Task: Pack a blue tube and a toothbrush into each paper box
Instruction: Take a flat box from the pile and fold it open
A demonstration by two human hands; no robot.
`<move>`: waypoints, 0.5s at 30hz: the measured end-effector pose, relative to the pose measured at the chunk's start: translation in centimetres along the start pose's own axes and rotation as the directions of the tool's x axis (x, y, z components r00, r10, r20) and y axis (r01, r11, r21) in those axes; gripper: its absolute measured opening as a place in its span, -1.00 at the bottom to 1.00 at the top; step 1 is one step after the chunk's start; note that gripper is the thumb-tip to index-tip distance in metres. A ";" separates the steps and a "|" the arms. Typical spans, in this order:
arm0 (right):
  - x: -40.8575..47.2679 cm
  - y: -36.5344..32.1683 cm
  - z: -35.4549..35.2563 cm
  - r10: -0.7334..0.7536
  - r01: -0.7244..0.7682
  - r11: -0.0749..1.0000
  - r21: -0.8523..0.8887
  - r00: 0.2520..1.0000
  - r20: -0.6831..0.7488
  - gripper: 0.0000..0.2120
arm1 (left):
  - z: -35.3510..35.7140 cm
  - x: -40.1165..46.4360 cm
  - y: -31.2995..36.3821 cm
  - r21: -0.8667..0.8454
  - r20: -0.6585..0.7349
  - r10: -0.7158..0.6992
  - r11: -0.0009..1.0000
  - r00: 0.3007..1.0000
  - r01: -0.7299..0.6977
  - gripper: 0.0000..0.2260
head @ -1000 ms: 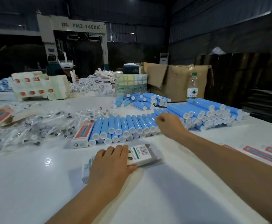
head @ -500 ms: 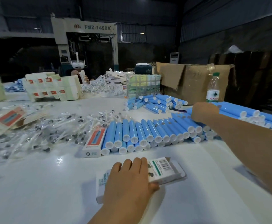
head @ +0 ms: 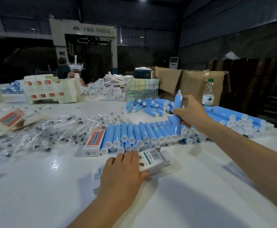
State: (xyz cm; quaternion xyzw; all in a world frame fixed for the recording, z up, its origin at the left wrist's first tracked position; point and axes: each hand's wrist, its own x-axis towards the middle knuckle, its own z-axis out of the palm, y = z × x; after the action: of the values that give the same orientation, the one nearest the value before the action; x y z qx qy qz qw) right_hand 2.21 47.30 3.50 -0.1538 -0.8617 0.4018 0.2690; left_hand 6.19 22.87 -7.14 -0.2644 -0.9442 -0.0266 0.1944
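Factory packing hall: industrial machine (head: 82,46), stacked cartons (head: 192,84).

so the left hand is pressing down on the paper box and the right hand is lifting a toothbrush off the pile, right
Not quite. The right hand is lifting a blue tube, not a toothbrush; the head view shows it held nearly upright above the row of tubes. The left hand is indeed pressing down on the paper box.

One head-worn wide-angle view looks forward and down, close over the white table (head: 52,195).
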 end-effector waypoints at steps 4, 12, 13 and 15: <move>-6.6 1.4 0.4 0.014 -0.022 0.841 0.541 1.000 0.019 -0.08 | -0.2 -0.1 -0.1 -0.034 -0.064 -0.045 0.999 0.997 0.042 -0.41; -10.5 3.9 2.8 0.167 -0.100 0.700 0.707 0.986 -0.026 -0.14 | -0.4 -0.5 0.2 -0.025 -0.080 -0.081 0.997 0.994 0.079 -0.43; -10.7 3.9 3.0 0.179 -0.116 0.699 0.706 0.984 -0.016 -0.18 | -0.5 -0.4 0.3 -0.020 -0.082 -0.088 0.996 0.993 0.086 -0.44; -11.2 4.0 3.3 0.198 -0.149 0.698 0.700 0.980 0.011 -0.31 | -0.6 -0.5 0.4 -0.011 -0.082 -0.094 0.996 0.992 0.094 -0.44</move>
State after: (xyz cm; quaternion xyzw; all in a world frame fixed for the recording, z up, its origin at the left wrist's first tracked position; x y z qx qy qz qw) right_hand 9.53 42.42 -5.16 -0.1346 -0.6190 0.7150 0.2957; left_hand 6.97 22.89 -6.74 -0.2191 -0.9467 -0.0500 0.2306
